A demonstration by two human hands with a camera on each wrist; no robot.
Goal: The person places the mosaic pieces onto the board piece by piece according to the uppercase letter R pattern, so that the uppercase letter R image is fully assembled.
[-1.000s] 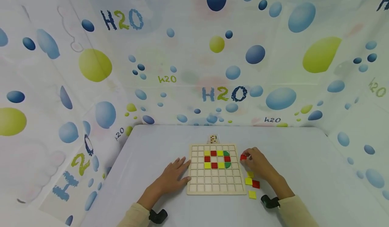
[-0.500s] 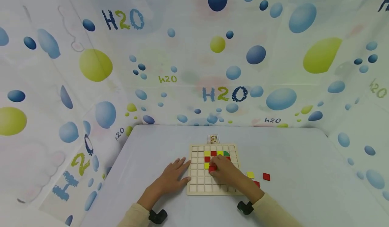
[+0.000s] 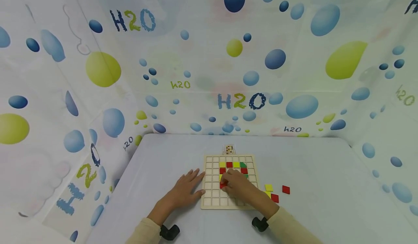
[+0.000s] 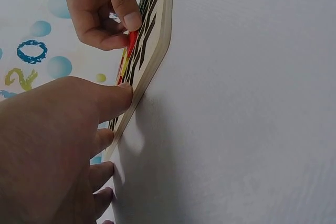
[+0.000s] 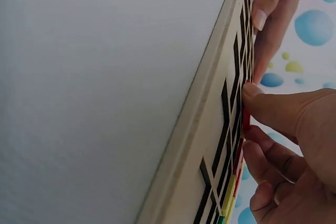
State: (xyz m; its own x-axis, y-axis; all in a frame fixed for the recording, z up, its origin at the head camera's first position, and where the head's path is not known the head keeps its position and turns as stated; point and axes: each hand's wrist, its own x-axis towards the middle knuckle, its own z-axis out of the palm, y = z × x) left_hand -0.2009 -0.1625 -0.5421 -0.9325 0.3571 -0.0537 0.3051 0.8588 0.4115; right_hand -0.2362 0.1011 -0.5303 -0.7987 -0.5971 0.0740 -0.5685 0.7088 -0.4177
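Red tile point(image 3: 222, 186) was pinched between thumb and finger of the right hand point(image 3: 240, 184), low at the grid board point(image 3: 216, 201), about 8 o'clock of board centre. Couldn't tell if it was seated in a cell; fingers covered part. Looked square, so no long axis; alignment to the cell walls seemed what mattered. Tile lay 9 o'clock from the right hand's middle, 3 o'clock from the left hand point(image 3: 187, 189); right clearly nearer. Left was spread, touching the board's 9 o'clock edge. Green tile point(image 3: 243, 165) sat on the board at 1 o'clock. Off-board, toward 4 o'clock: loose yellow tile point(image 3: 269, 187), loose red tile point(image 3: 286, 190). Pattern card point(image 3: 229, 149) at 12, on the desk point(image 3: 176, 149).
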